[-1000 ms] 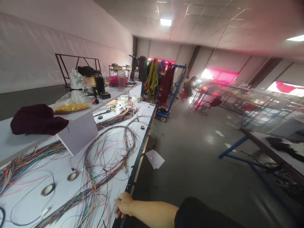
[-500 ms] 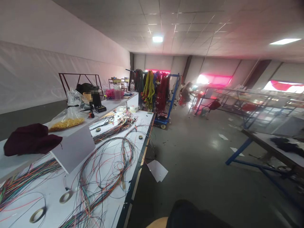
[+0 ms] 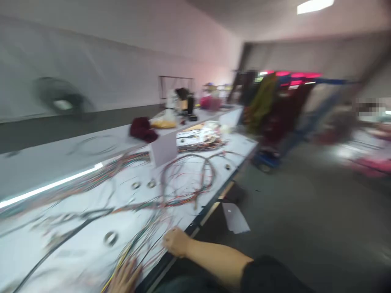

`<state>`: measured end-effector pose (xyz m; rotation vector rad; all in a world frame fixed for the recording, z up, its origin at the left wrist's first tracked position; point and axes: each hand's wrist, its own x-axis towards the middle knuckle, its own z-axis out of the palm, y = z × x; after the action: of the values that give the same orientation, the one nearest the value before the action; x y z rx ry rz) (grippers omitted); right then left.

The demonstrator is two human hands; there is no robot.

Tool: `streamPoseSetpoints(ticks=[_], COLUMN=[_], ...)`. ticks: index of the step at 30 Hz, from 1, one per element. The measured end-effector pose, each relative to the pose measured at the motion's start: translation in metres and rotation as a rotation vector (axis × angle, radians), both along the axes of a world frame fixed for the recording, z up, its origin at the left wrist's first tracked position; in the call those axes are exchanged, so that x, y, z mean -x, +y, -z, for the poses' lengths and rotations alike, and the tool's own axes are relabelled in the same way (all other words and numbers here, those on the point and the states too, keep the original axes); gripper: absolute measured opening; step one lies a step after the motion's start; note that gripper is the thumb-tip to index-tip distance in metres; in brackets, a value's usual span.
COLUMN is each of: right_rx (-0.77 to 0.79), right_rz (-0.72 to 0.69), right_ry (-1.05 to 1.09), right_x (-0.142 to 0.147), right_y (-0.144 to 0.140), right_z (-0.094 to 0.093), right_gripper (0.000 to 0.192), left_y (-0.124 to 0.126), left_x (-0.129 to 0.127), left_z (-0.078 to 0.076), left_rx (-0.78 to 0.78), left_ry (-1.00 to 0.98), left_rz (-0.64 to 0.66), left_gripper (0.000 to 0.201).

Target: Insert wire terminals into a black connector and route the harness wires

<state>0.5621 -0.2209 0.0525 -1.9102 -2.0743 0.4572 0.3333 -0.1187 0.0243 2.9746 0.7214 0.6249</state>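
The picture is motion-blurred. A long white table (image 3: 36, 252) is strewn with many-coloured wires (image 3: 186, 179) in loops and bundles. My right hand (image 3: 175, 242) rests at the table's near edge with its fingers curled, touching wire ends; the blur hides whether it grips any. My left hand (image 3: 125, 278) lies at the bottom edge of the view, fingers spread flat on a wire bundle. A tape roll (image 3: 110, 237) sits just left of both hands.
A white card (image 3: 164, 148) stands on the table, with a maroon cloth (image 3: 142, 128) on the raised shelf behind it. A sheet of paper (image 3: 235, 217) lies on the grey floor. A blue rack of hanging cables (image 3: 269, 106) stands past the table's end.
The view has swung left and down. My right hand, out of view half a second ago, is back at the table's edge, and my left hand has come into view on the wires.
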Motion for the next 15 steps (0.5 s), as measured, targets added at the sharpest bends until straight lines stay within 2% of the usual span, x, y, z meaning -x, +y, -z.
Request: streamPoseSetpoints(ticks=[2, 4, 5, 6, 8, 10, 13, 15], right_rx=[-0.019, -0.036, -0.041, -0.061, -0.239, -0.354, -0.408, -0.401], right_rz=[-0.099, -0.175, -0.227, -0.276, -0.326, -0.399, -0.462, -0.474], right_ry=[0.015, 0.035, 0.047, 0.047, -0.02, -0.042, -0.041, -0.029], right_x=[0.003, -0.004, -0.008, -0.012, -0.017, -0.018, -0.012, -0.006], right_y=[-0.021, -0.037, -0.042, -0.046, -0.053, -0.06, -0.064, -0.06], right_z=[0.009, 0.02, 0.027, 0.033, 0.046, 0.054, 0.057, 0.057], right_gripper=[0.027, 0.039, 0.041, 0.042, 0.039, 0.036, 0.034, 0.032], left_y=[-0.029, -0.053, -0.062, -0.072, -0.093, -0.119, -0.148, -0.149], left_x=[0.019, 0.026, 0.028, 0.03, 0.038, 0.05, 0.077, 0.102], left_z=[-0.001, -0.005, -0.005, -0.005, -0.005, -0.006, -0.011, -0.015], left_rx=[0.157, 0.406, 0.447, 0.472, 0.515, 0.532, 0.524, 0.51], left_ry=[0.008, -0.057, -0.079, -0.092, -0.147, -0.238, -0.422, -0.556], left_rz=[-0.038, -0.029, -0.067, -0.113, -0.187, -0.294, -0.529, -0.718], left_gripper=[0.042, 0.045, 0.043, 0.041, 0.036, 0.029, 0.026, 0.026])
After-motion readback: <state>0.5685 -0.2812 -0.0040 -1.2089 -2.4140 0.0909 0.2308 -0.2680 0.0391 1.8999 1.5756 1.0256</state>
